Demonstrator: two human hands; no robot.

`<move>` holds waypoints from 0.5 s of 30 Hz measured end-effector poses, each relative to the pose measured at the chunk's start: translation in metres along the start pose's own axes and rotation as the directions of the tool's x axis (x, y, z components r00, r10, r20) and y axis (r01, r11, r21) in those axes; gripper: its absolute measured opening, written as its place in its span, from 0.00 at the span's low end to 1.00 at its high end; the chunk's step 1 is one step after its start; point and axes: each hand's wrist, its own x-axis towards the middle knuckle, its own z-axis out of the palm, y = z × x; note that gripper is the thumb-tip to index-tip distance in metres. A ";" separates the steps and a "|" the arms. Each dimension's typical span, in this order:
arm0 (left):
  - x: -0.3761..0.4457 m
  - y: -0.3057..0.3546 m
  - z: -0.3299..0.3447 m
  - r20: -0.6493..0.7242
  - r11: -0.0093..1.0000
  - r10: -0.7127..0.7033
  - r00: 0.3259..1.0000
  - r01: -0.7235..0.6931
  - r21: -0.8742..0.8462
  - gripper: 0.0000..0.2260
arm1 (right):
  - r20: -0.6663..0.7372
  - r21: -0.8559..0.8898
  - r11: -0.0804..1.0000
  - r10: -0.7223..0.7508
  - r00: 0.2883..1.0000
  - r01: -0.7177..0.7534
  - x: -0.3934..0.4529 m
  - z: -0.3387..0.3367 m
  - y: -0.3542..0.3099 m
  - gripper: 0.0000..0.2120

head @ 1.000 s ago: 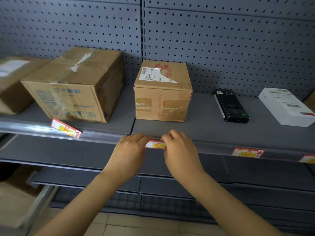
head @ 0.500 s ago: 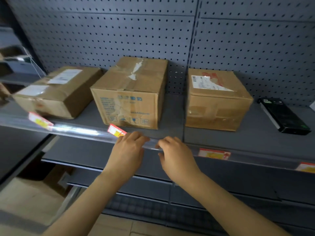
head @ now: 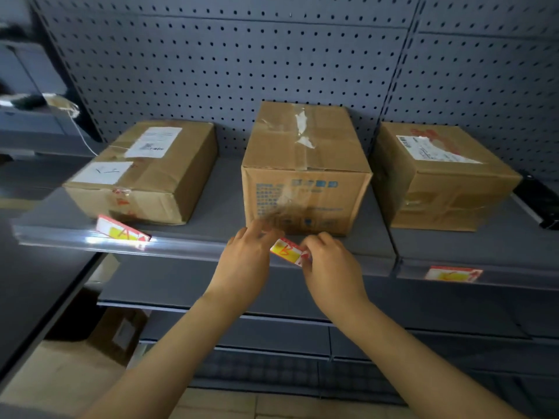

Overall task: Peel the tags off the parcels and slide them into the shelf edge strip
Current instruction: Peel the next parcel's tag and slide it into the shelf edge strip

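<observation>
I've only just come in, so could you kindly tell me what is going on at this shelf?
A person is fitting price tags into the shelf edge strip. Both hands hold a red and yellow tag at the strip below the middle parcel: the left hand at its left end, the right hand pinching its right end. It sits tilted, not yet seated. Another tag sticks up crooked below the left parcel; a third lies flat at the right.

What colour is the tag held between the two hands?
The tag is red and white with a yellow patch, seen in the head view.
</observation>
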 end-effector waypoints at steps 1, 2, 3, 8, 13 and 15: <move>0.001 0.000 0.001 -0.002 1.000 -0.006 1.000 0.006 -0.025 0.22 | -0.011 -0.001 1.000 0.006 1.000 -0.006 0.000 0.000 0.000 0.05; 0.001 0.000 0.001 -0.006 0.999 -0.014 1.000 0.014 -0.051 0.20 | -0.017 -0.005 1.000 0.009 1.000 -0.009 0.000 0.000 0.001 0.05; 0.001 0.001 0.001 -0.009 0.997 -0.019 1.000 0.018 -0.075 0.18 | -0.021 -0.012 1.000 0.008 1.000 -0.008 0.001 -0.001 0.001 0.05; 0.000 -0.001 0.001 -0.015 0.993 0.020 1.000 -0.022 -0.117 0.12 | -0.040 -0.039 0.999 -0.029 0.999 0.027 0.002 0.001 0.001 0.02; -0.002 0.002 0.000 -0.016 0.994 -0.010 1.000 0.008 -0.106 0.10 | -0.045 -0.027 0.995 -0.095 0.994 0.094 0.006 -0.007 0.007 0.05; -0.003 0.001 0.003 -0.012 0.996 -0.015 1.000 0.014 -0.089 0.10 | -0.044 -0.027 0.994 -0.110 0.993 0.109 0.006 -0.010 0.010 0.07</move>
